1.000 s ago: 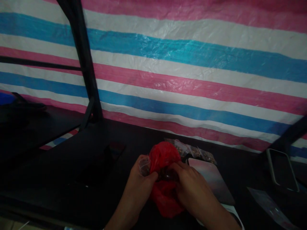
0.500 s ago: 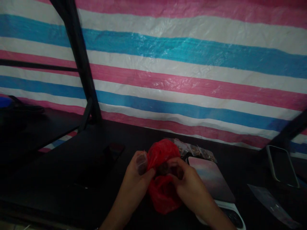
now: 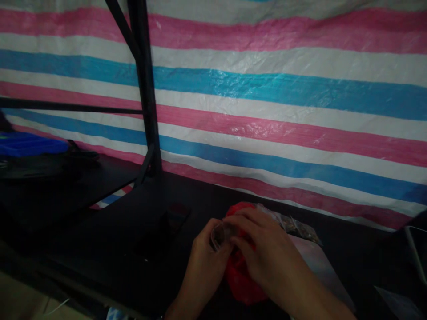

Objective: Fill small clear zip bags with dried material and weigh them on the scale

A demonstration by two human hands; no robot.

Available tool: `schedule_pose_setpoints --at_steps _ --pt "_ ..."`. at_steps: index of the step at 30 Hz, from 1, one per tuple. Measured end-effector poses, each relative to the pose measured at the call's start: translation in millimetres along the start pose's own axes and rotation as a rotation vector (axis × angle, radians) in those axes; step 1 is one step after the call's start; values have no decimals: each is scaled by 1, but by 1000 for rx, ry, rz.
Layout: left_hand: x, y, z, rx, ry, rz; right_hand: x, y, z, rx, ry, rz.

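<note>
My left hand (image 3: 208,255) is closed around a small clear plastic bag (image 3: 217,236), whose open mouth faces my right hand. Over that mouth, my right hand (image 3: 263,249) has its fingers bent together; whatever they pinch is hidden in the dim light. Under and between both hands lies a red plastic bag (image 3: 243,284), partly covered by my right hand. Just behind it, several small clear packets (image 3: 300,227) with brownish contents lie in a row. A flat scale with a pale pinkish platform (image 3: 320,262) sits to the right, partly behind my right forearm.
On the black table (image 3: 110,235), a dark flat object (image 3: 176,212) lies left of my hands. A phone (image 3: 416,249) and a clear plastic sleeve (image 3: 398,302) are at the right. A blue tray (image 3: 33,144) sits far left, beyond a black metal post (image 3: 145,89). Striped sheeting hangs behind.
My right hand has moved from the red bag's opening up and left to the mouth of the clear bag in my left hand. The view has turned left, showing more of the blue tray.
</note>
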State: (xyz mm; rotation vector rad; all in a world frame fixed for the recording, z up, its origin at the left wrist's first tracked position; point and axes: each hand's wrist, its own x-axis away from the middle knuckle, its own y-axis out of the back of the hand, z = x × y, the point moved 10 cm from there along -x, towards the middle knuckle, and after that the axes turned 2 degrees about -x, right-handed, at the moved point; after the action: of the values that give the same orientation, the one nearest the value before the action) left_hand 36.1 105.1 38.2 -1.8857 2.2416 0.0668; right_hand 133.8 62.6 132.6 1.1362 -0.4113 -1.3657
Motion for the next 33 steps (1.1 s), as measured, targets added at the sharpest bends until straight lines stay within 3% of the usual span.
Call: schedule_pose_setpoints --at_steps 4,10,14,18,20,26,33 --pt "-1 2 0 40 10 -16 -7 -8 24 246 178 65" --pt "-3 4 0 91 17 -4 -10 -3 30 256 173 64" --pt "-1 13 2 -65 29 -65 -4 18 -3 64 -38 -34" --pt "4 17 7 -251 57 -45 16 -8 -49 -14 -211 218" --pt "7 13 11 -272 89 19 27 -26 -62 -20 -235 322" --pt "17 5 17 -371 149 111 32 -37 -70 64 -251 290" --pt "40 19 20 -270 212 -23 42 -32 -76 150 -215 304"
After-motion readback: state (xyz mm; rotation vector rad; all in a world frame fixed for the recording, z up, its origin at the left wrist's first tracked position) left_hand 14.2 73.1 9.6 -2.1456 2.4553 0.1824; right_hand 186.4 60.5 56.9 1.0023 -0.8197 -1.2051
